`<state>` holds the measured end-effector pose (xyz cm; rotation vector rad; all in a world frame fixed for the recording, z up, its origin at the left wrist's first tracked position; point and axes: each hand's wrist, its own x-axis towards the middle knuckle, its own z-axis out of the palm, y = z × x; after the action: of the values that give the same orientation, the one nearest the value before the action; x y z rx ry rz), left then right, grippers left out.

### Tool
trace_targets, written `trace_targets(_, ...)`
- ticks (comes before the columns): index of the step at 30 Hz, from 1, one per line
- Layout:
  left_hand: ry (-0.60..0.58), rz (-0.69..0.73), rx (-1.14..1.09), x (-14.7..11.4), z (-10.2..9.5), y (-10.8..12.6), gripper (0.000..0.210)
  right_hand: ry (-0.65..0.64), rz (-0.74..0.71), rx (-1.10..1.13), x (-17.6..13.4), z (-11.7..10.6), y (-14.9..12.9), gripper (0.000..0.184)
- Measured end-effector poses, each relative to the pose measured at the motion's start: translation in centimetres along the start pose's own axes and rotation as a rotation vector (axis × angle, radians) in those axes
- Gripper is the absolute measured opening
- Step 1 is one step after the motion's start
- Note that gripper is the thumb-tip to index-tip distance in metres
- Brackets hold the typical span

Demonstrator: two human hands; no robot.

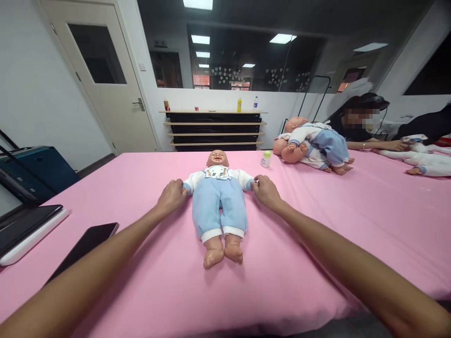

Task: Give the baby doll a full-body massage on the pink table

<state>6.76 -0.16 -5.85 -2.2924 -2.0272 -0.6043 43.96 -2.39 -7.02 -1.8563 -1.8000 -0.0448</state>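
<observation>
A baby doll (218,197) in a white top and light blue trousers lies on its back in the middle of a pink-covered table (317,234), feet toward me. My left hand (171,196) is closed around the doll's arm on the left side. My right hand (266,190) grips the doll's other arm. Both doll arms are stretched out sideways, and their hands are hidden inside my fists.
A small bottle with a green cap (266,159) stands beyond the doll. Two more dolls (312,145) lie at the right, near a seated person (366,126). A black phone (84,246) and a dark tablet-like device (24,230) lie at the left. Shelves (214,129) line the far wall.
</observation>
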Motion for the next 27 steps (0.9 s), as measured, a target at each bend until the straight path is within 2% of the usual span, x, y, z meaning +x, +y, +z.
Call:
trace_targets(4,-0.007,-0.066,0.028,-2.4,1.7,0.0,0.033,-0.037,0.069,-0.022,-2.0,1.5,0.6,0.032)
trace_targets(9,0.039,-0.054,0.082,-2.8,2.7,0.1,0.038,-0.089,0.107,-0.046,-2.0,2.3,1.2,0.035)
trace_targets(15,0.052,-0.066,0.094,-2.1,3.0,-1.3,0.040,-0.120,0.105,-0.019,-1.7,2.1,1.4,0.038)
trace_targets(20,0.185,-0.168,0.119,-2.0,2.1,-2.1,0.049,-0.108,0.129,0.025,-1.9,2.0,1.5,0.038)
trace_targets(22,0.239,-0.114,0.078,-2.6,0.9,-0.9,0.049,-0.090,0.146,0.048,-1.9,2.0,1.6,0.040)
trace_targets(24,0.251,0.004,0.019,-4.0,-0.6,1.4,0.043,-0.063,0.163,0.067,-2.0,2.0,1.7,0.042)
trace_targets(26,0.179,0.134,-0.023,-6.1,-2.3,4.5,0.036,-0.039,0.179,0.082,-2.1,1.9,1.8,0.044)
trace_targets(27,0.107,0.198,-0.036,-7.4,-3.1,6.2,0.035,-0.031,0.187,0.089,-2.1,1.9,1.9,0.045)
